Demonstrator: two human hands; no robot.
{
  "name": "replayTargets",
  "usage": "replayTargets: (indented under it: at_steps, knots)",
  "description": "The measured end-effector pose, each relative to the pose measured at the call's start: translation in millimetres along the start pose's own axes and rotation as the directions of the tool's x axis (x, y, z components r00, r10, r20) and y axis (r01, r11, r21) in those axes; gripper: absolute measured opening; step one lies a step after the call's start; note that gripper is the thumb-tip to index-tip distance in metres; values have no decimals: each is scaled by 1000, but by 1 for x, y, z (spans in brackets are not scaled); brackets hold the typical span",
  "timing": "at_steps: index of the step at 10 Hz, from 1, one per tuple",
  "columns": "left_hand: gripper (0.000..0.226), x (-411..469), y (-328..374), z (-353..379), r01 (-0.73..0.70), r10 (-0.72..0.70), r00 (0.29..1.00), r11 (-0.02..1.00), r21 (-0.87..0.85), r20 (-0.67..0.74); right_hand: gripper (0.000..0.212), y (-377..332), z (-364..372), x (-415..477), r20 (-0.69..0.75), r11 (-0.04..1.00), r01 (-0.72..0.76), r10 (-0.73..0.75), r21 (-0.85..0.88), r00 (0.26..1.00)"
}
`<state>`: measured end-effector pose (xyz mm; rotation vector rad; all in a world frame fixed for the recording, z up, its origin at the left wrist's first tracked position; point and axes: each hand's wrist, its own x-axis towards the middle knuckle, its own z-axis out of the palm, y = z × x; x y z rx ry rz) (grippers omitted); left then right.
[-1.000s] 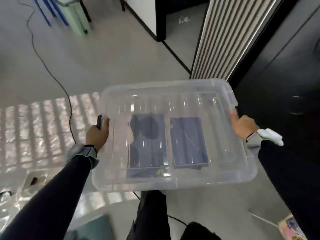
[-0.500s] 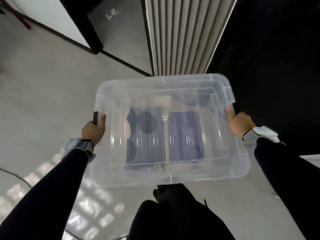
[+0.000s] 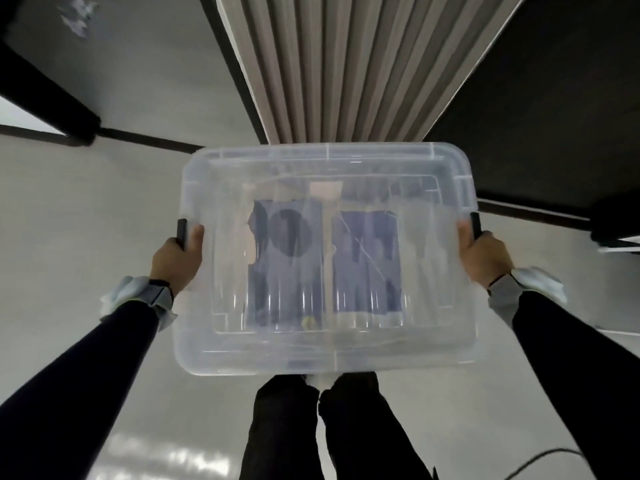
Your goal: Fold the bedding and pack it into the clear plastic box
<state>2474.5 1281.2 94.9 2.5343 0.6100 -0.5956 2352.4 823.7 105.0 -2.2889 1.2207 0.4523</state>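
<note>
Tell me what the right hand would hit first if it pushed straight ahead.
Probably the dark wall ahead, though depth is unclear. The right hand grips the box at its side.

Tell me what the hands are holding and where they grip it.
Both hold the clear plastic box: left hand grips the black handle on its left end, right hand the one on its right end.

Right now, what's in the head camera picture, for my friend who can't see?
A person carries a clear plastic box by its two ends over a pale floor. Inside lie two folded dark-blue bedding pieces, side by side.
</note>
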Motion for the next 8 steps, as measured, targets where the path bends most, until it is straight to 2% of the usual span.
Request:
replayTargets:
  at_steps: [1, 3, 4, 6, 7, 8]
  knots:
    - [68, 67, 9, 18, -38, 34, 998, 997, 74, 55, 73, -9, 54, 28, 18, 996, -69, 68, 48, 998]
    - [66, 168, 3, 86, -69, 49, 990, 986, 153, 128, 50, -4, 149, 80, -13, 990, -119, 121, 75, 993]
    - [67, 220, -2, 132, -100, 73, 986, 977, 187, 148, 50, 4, 201, 120, -10, 990, -118, 119, 73, 993]
    - [70, 272, 2, 178, -130, 103, 985, 972, 195, 141, 50, 6, 242, 170, -61, 994, -96, 100, 57, 993]
    - [76, 285, 5, 188, -113, 99, 991, 979, 167, 88, 49, 5, 253, 175, -109, 996, -80, 83, 29, 991]
    - [81, 290, 3, 182, -94, 79, 988, 990, 106, 133, 54, 4, 246, 173, -63, 992, -119, 121, 35, 991]
